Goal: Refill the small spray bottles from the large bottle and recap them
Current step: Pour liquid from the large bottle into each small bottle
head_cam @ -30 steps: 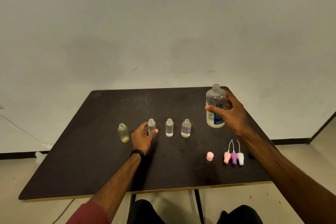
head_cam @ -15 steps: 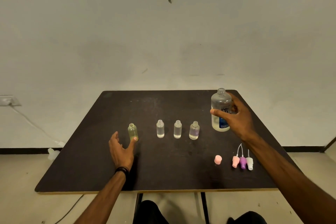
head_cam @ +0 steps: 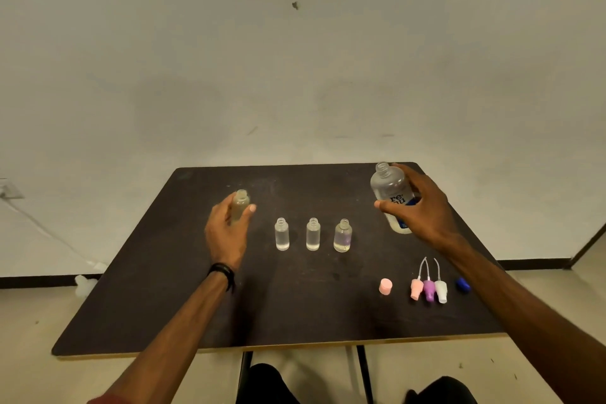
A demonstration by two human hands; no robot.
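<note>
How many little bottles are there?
4. Three little bottles stand in a row on the table: one, one, one. The fourth, yellowish bottle is held up in the left hand. None look hidden.

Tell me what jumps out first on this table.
Both hands hold uncapped bottles above the table: the left hand grips a yellowish small bottle, the right hand the large bottle. Three small bottles stand open between them; the spray caps lie near right.
</note>
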